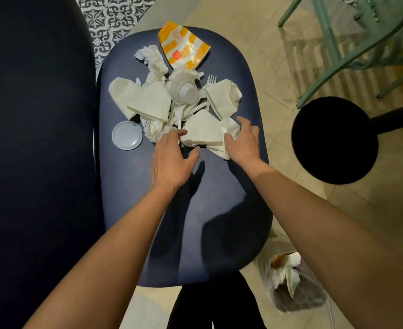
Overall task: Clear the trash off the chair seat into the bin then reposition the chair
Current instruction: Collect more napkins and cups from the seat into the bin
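chair seat (195,198): smooth matt | napkins (148,100): crumpled paper | lid (127,135): clear plastic

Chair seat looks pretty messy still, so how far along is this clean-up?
Barely started. Some napkins already lie in the bin bag. The left hand and right hand flank a folded napkin. Left on the chair seat: other napkins, the striped wrapper, a clear lid, a fork. Moving the chair comes last.

Left hand (172,160), right hand (244,141) at napkins (203,131) on chair seat (219,186)

beige tiled floor (262,43), green chair (352,53)
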The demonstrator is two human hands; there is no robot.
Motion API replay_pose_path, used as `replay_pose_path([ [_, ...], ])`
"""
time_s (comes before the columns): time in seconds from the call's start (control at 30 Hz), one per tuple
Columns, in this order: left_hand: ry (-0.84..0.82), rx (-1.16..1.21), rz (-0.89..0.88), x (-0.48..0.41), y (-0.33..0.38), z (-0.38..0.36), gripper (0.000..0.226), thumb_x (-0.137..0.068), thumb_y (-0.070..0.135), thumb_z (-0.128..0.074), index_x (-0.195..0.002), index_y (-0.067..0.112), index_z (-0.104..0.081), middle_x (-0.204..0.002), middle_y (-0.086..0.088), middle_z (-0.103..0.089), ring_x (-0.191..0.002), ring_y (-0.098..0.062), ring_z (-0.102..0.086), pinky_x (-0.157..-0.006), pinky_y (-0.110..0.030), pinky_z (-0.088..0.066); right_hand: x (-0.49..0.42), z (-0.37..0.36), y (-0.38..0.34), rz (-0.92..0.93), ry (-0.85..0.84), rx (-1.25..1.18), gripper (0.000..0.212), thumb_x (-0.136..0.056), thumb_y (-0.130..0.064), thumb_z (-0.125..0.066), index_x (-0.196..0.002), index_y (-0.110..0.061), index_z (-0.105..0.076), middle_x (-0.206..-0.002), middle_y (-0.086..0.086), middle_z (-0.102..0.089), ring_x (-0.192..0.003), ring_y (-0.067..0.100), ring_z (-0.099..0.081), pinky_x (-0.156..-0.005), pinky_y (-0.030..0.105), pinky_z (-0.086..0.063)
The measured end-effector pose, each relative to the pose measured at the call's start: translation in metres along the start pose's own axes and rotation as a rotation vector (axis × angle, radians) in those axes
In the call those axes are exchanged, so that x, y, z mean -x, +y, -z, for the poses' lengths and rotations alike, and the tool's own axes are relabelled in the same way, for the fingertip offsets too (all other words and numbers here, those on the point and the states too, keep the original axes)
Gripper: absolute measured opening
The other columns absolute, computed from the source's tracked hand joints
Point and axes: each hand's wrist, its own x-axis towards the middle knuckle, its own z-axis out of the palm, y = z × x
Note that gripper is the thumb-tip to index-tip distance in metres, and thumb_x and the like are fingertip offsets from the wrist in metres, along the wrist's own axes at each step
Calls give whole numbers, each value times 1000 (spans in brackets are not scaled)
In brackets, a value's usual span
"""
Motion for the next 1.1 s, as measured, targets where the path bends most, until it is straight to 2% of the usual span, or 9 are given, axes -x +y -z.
replay_pose_path([
  [0.1, -5, -5, 1, -9, 1, -4, 47, -85, 34, -61, -127, 19, -49, -126, -1, -53, -121, -18, -46, -95, -33, -41, -9, -4, 3, -10, -31, 11, 51, -91, -26, -55, -138, -22, -36, -136, 10, -33, -120, 30, -46, -98, 34, -40],
  [0.23, -9, -34, -16, -19, 6, -10, 47, -86, 34, -61, -127, 17, -49, -128, -3, -52, -121, -20, -45, -96, -30, -38, -13, -6, 7, -50, -54, 1, 45, -91, -27, -57, -131, -16, -40, -130, 11, -40, -114, 30, -51, -83, 29, -40],
  [0.43, -13, -44, 0, -36, 21, -20, 41, -87, 32, -58, -124, 18, -50, -126, -4, -50, -121, -23, -42, -97, -35, -37, -13, -2, 11, -78, -79, -61, 47, -83, -22, -65, -120, -9, -39, -123, 11, -45, -106, 25, -50, -76, 27, -39],
  [0.53, -7, -84, -25, -43, 27, -24, 40, -88, 32, -57, -124, 17, -50, -125, -5, -49, -120, -23, -42, -96, -35, -36, -11, 0, 11, -133, -45, -134, 52, -78, -21, -68, -118, -8, -38, -121, 10, -46, -100, 21, -49, -76, 27, -40],
  [0.67, -21, -156, -46, -54, 30, -30, 44, -88, 32, -57, -128, 17, -47, -129, -7, -47, -122, -25, -41, -97, -36, -37, -13, 5, 13, -154, -25, -142, 52, -78, -17, -69, -119, -11, -38, -121, 11, -50, -107, 27, -53, -75, 29, -44],
  [0.87, -115, -260, -38, -73, 34, -37, 60, -83, 34, -66, -134, 17, -40, -136, -8, -40, -126, -27, -37, -100, -39, -34, -19, 18, 18, -188, -54, -81, 58, -82, -16, -69, -129, -11, -35, -125, 12, -50, -113, 30, -52, -77, 29, -42],
  [1.1, -171, -368, 9, -76, 33, -43, 77, -73, 34, -77, -136, 21, -36, -138, -7, -38, -127, -30, -36, -103, -42, -29, -19, 21, 26, -179, -79, -85, 56, -82, -15, -68, -128, -12, -36, -126, 11, -49, -114, 29, -50, -81, 28, -40],
])
